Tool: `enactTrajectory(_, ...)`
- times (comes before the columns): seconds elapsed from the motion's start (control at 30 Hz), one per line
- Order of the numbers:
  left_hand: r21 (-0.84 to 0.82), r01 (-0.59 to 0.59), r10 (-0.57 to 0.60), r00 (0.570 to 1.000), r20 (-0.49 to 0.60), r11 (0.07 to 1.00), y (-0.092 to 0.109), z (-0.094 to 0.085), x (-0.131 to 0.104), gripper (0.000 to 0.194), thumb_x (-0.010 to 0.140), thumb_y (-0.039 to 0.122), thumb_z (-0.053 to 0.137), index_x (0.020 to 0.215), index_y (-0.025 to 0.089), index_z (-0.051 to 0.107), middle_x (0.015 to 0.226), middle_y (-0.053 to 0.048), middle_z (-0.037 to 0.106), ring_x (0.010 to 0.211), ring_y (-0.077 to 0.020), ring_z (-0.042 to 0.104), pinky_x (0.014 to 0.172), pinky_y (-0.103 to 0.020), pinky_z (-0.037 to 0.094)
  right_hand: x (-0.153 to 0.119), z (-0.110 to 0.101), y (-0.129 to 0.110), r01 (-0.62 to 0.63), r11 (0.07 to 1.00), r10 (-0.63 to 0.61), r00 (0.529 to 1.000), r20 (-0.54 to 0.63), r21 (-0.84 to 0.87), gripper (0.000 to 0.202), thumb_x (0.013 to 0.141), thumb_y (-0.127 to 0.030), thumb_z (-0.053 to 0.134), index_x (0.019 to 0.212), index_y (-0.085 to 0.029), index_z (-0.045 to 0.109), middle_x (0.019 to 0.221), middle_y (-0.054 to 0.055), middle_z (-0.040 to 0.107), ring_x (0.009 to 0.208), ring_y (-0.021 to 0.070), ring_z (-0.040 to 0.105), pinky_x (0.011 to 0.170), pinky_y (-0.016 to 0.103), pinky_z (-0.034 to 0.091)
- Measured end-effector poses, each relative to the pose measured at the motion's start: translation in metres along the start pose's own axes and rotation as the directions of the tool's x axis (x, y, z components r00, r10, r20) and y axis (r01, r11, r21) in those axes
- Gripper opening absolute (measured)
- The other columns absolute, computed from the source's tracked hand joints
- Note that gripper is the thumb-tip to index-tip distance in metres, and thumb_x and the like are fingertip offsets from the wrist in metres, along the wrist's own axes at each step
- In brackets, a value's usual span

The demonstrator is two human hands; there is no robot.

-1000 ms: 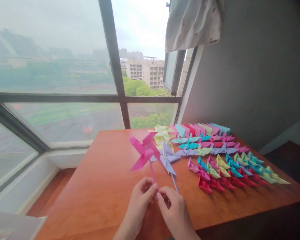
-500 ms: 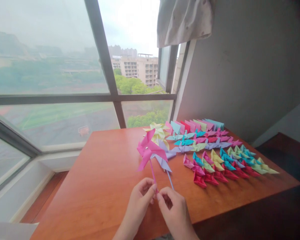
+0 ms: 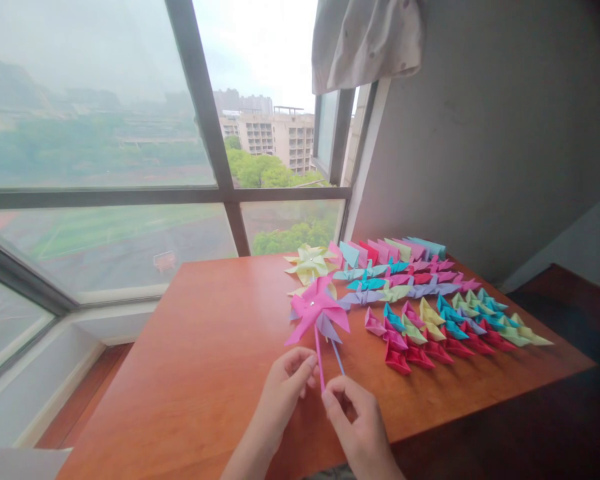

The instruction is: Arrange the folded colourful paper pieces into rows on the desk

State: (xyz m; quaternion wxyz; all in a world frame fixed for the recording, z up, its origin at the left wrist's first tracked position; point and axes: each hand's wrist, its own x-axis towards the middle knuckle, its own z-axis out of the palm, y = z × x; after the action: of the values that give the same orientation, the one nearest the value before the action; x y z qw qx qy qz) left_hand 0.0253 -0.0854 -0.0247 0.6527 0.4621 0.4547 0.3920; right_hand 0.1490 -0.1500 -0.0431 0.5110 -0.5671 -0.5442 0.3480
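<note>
A brown wooden table (image 3: pixel 180 373) stands beside a wide window (image 3: pixel 100 133) on the left and far sides, with a grey wall (image 3: pixel 460 147) to the right and a pale curtain (image 3: pixel 367 47) hanging at the top. The pink pinwheel (image 3: pixel 318 308) is held above the middle of the table; its stick (image 3: pixel 319 363) runs from the right hand (image 3: pixel 353 410) toward the far side, leaning slightly left, and its pinned front faces the near side. Half a second earlier, both hands met at the stick; now the left hand (image 3: pixel 285 390) has come away to the left, the blades have turned, and the pink head sits farther right, uncovering more of the yellow pinwheel (image 3: pixel 309 265) beyond. The right thumb and fingers pinch the stick's near end. The left fingers are curled just beside the stick; whether they touch it, I cannot tell. The pinwheel has broad, folded, bright pink blades, a small shiny pin and a thin stick. Behind it, partly hidden, is a purple pinwheel (image 3: pixel 329 328); farther right, colourful paper boats (image 3: pixel 445 333) stand in rows.
</note>
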Motion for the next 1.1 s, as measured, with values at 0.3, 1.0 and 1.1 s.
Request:
enactTrajectory(0.3,-0.018,0.011,-0.011,1.0,-0.005,1.0,-0.003,0.011,0.004,0.035,0.066,0.044,0.08,0.074,0.014,0.064,0.061,0.003,0.056,0.054,-0.009,0.047,0.048,-0.018,0.031,-0.002,-0.008,0.013,-0.045,0.989,0.065,0.988,0.137,-0.144,0.021,0.087,-0.028,0.048,0.068,-0.019,0.05,0.06,-0.004,0.043,0.055,0.01,0.042,0.053,0.022,0.028)
enactTrajectory(1.0,-0.12,-0.084,0.064,0.986,-0.156,0.989,-0.008,0.012,0.006,0.028,0.072,0.037,0.077,0.074,0.014,0.06,0.061,0.003,0.057,0.053,-0.0076,0.046,0.05,-0.018,0.037,-0.002,-0.009,-0.003,0.143,0.771,-0.129,0.989,0.068,-0.621,0.018,0.087,-0.018,0.05,0.07,-0.021,0.053,0.067,-0.002,0.058,0.063,0.013,0.053,0.061,0.026,0.027)
enactTrajectory(1.1,-0.131,-0.084,0.064,0.986,-0.154,0.988,-0.009,0.012,0.006,0.028,0.072,0.037,0.077,0.074,0.014,0.061,0.063,0.003,0.058,0.054,-0.0081,0.047,0.05,-0.018,0.037,-0.002,-0.009,-0.003,0.131,0.772,-0.131,0.99,0.047,-0.622,0.018,0.088,-0.02,0.051,0.07,-0.021,0.054,0.066,-0.002,0.058,0.063,0.0135,0.053,0.062,0.026,0.026)
